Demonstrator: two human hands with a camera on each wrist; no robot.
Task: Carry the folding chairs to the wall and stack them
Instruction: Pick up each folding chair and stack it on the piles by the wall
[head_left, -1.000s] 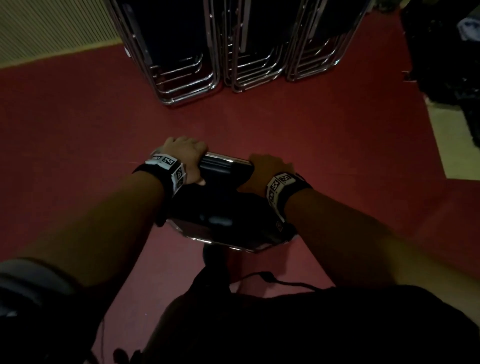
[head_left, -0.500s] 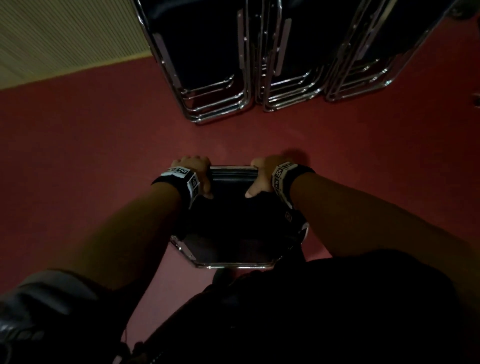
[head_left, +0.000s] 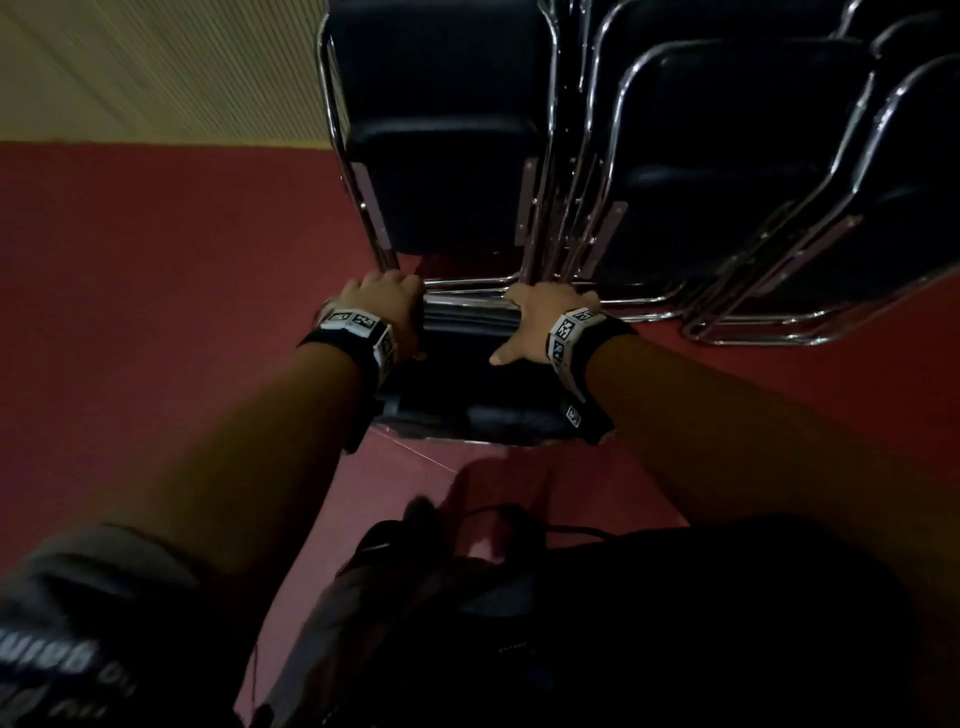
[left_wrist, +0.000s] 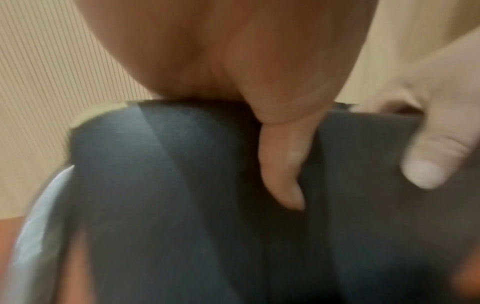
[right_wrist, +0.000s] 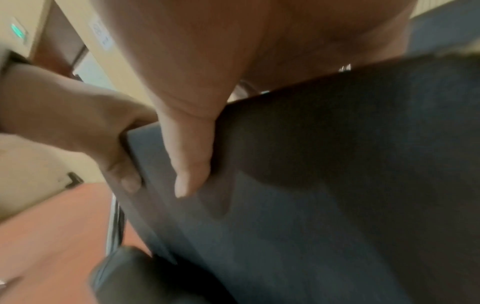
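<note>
1. My left hand (head_left: 387, 306) grips the top edge of the folded chair (head_left: 467, 374), fingers curled over the far side, thumb on the near face.
2. My right hand (head_left: 540, 325) grips the same edge, thumb down the dark pad.
3. Chair is upright between my arms, just in front of the stacked chairs (head_left: 447, 156) leaning at the ribbed wall (head_left: 156, 67).
4. Red carpet (head_left: 156, 312) underneath.
</note>
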